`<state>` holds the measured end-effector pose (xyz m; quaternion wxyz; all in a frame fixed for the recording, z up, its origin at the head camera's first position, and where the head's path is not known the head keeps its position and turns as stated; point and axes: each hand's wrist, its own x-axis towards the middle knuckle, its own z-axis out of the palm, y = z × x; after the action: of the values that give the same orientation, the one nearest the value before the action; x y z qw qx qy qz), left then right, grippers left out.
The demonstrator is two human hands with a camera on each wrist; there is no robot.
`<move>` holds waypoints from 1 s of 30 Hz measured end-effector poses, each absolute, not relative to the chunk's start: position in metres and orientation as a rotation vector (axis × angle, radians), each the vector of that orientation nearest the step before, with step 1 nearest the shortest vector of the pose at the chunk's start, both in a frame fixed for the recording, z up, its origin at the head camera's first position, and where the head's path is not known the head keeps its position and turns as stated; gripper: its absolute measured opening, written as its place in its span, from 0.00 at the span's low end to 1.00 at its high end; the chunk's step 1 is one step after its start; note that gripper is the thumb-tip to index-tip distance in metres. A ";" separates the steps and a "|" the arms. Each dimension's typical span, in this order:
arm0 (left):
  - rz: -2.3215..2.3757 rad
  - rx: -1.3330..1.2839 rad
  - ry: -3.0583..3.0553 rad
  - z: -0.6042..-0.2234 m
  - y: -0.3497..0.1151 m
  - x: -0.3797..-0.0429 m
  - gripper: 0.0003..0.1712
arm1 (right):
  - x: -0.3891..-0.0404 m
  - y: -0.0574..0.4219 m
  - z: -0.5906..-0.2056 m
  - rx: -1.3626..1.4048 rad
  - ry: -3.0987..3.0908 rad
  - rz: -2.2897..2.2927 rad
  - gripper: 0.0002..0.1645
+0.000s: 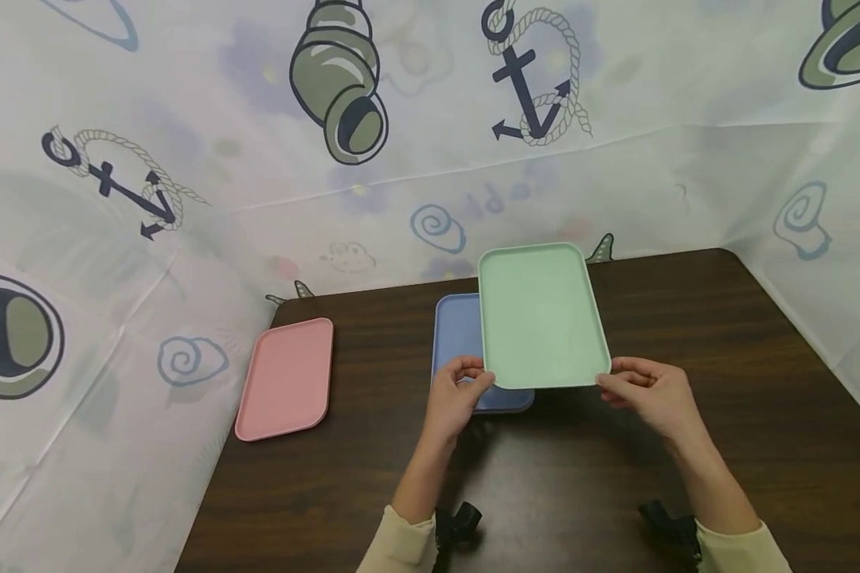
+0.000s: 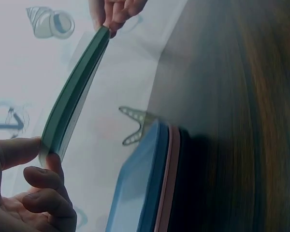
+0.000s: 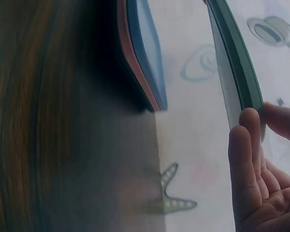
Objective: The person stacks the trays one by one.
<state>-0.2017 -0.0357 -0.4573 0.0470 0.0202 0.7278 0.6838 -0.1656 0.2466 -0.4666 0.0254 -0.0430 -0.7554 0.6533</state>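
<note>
Left hand (image 1: 455,400) and right hand (image 1: 654,395) pinch the green tray (image 1: 545,318) at its near corners, raised clear of the tabletop (image 1: 695,334) and blue tray (image 1: 456,333). Risk: should either pinch slip, the unsupported far end would likely tip down.

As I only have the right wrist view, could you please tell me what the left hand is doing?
Observer: The left hand pinches the green tray at its near left corner.
Operator: Thank you; does any tray lie apart from the stack that I can see?
Observer: Yes, a pink tray lies by itself toward the left side of the table.
Operator: And how does the green tray line up with the blue one, seen from the head?
Observer: From there it hides much of the blue tray, leaving a strip along its left side and part of its near edge showing.
</note>
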 end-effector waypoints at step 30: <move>1.941 -0.111 2.396 -0.471 -0.113 -0.205 0.13 | -0.192 0.168 -0.504 -0.098 -2.341 2.132 0.21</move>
<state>-0.2047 -0.1125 -0.4707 0.0280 -0.0360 0.7762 0.6288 -0.1917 0.1682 -0.5037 -0.0130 -0.0310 -0.7389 0.6730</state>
